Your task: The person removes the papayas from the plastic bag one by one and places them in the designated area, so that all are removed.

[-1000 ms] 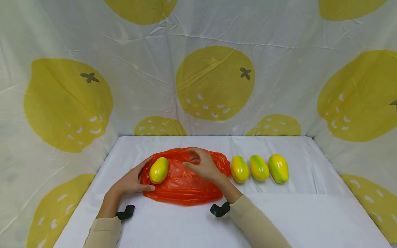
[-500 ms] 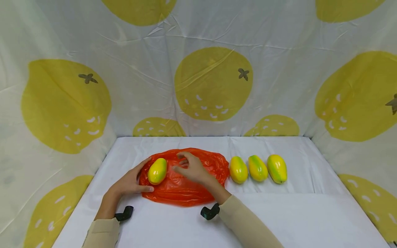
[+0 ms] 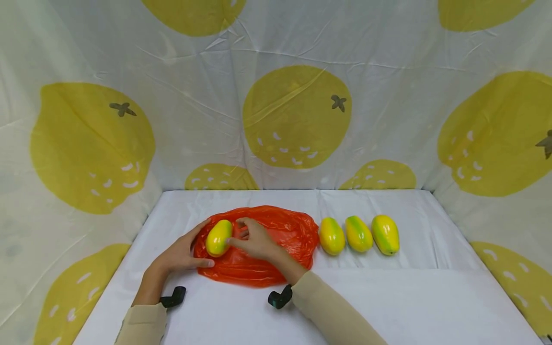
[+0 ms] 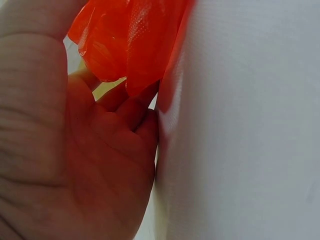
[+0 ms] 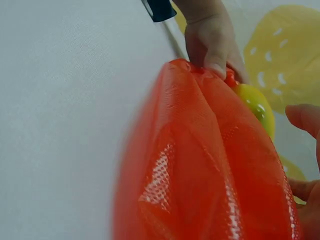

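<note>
A flattened red plastic bag (image 3: 280, 235) lies on the white cloth. One yellow-green papaya-shaped fruit (image 3: 218, 238) rests at its left end. My left hand (image 3: 183, 251) spans that end, thumb on the near side and fingers on the far side, spread rather than curled; in the left wrist view the red film hangs against its fingers (image 4: 120, 97). My right hand (image 3: 256, 242) hovers over the bag, its thumb tip overlapping the fruit's right side; contact cannot be told. In the right wrist view the fruit (image 5: 260, 107) shows behind the bag, beside the right fingers.
Three more such fruits, a left one (image 3: 332, 236), a middle one (image 3: 359, 234) and a right one (image 3: 385, 235), stand in a row right of the bag. Fabric printed with lemons (image 3: 297, 117) walls the back and sides. Each wrist carries a black camera mount (image 3: 280, 297).
My right hand has moved left across the bag to the fruit's right side. The left hand and all the fruits have stayed in place.
</note>
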Tool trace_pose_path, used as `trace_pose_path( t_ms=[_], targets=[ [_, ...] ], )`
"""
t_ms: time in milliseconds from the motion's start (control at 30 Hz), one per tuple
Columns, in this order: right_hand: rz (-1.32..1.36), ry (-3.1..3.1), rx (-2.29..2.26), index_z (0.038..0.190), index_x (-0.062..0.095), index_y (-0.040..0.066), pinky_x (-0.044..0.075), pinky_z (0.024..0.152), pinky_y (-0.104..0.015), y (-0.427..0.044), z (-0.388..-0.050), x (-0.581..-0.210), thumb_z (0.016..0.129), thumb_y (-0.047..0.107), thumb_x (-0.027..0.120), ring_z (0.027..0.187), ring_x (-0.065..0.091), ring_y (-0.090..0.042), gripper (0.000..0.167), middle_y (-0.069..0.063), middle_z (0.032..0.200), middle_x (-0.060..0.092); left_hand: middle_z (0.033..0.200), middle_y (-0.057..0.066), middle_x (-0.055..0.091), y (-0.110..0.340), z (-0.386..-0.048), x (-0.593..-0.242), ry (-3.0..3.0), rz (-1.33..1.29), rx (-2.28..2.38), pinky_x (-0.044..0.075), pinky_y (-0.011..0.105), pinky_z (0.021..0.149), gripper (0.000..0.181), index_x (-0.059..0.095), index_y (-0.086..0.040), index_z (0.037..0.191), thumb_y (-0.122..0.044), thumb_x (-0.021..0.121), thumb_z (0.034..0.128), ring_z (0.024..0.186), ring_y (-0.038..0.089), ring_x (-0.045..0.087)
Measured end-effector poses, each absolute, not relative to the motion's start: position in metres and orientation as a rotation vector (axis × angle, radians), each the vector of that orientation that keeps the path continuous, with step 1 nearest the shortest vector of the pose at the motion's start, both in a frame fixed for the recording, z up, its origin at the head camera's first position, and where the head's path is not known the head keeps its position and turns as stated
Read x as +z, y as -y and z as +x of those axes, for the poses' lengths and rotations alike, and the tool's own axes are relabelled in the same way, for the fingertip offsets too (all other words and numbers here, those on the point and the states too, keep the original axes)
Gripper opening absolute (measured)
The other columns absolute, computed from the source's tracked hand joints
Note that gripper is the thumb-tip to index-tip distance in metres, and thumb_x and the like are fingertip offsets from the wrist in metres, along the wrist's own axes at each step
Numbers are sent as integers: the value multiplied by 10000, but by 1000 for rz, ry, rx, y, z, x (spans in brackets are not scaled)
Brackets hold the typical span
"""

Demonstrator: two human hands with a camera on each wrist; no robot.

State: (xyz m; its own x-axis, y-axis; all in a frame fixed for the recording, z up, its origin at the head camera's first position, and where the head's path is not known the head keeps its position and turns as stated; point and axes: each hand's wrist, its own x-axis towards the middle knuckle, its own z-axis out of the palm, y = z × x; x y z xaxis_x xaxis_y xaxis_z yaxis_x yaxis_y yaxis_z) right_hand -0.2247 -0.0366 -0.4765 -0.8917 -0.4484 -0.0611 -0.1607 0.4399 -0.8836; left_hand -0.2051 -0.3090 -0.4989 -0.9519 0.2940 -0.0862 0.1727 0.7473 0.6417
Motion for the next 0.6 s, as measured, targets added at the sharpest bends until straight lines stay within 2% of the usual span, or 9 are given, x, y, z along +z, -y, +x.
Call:
trace_pose_path(
  t_ms=[267, 467, 600],
  targets=[
    [-447, -2473, -1401, 1543, 395, 174, 560, 916, -312, 60, -220, -481, 861, 624, 743, 1112, 549, -141, 888, -1, 1386, 537, 1676, 143, 306, 309, -207, -500, -2782, 401, 972, 402, 715, 1100, 1193, 182, -303, 1656, -575, 870, 719, 1501, 452, 323],
    [-420, -2516, -1387, 1559, 359, 153, 563, 1022, -374, 74, -219, -484, 832, 647, 751, 1232, 541, -164, 963, -16, 1481, 485, 1677, 139, 301, 311, -206, -501, -2776, 397, 977, 393, 724, 1102, 1192, 173, -321, 1655, -569, 871, 721, 1503, 455, 314],
    [-397, -2525, -1367, 1550, 359, 148, 571, 1011, -378, 78, -221, -489, 821, 655, 753, 1216, 543, -168, 972, -19, 1432, 502, 1676, 146, 301, 311, -206, -502, -2773, 403, 973, 386, 726, 1106, 1194, 166, -326, 1656, -567, 871, 723, 1500, 461, 320]
  ],
)
